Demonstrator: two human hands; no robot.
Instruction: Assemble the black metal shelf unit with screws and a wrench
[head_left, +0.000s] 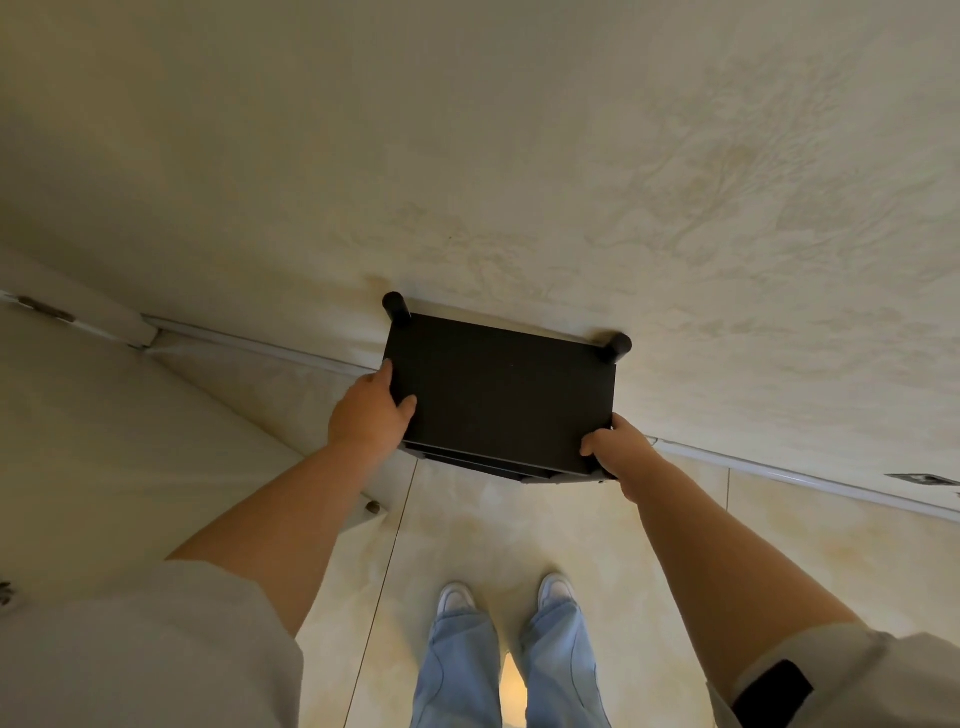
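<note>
The black metal shelf unit (501, 395) stands upright against the pale wall, seen from above. Its flat top panel faces me, two round post ends show at the back corners, and lower shelves peek out under the front edge. My left hand (370, 413) grips the top panel's left edge, thumb on top. My right hand (618, 452) grips the front right corner, fingers curled over the edge. No screws or wrench are in view.
A marbled beige wall (571, 182) rises behind the shelf, with a white skirting strip (779, 475) along its base. A white door (93, 441) with hinges stands at the left. My feet in white shoes (506, 595) are on the tiled floor just behind the shelf.
</note>
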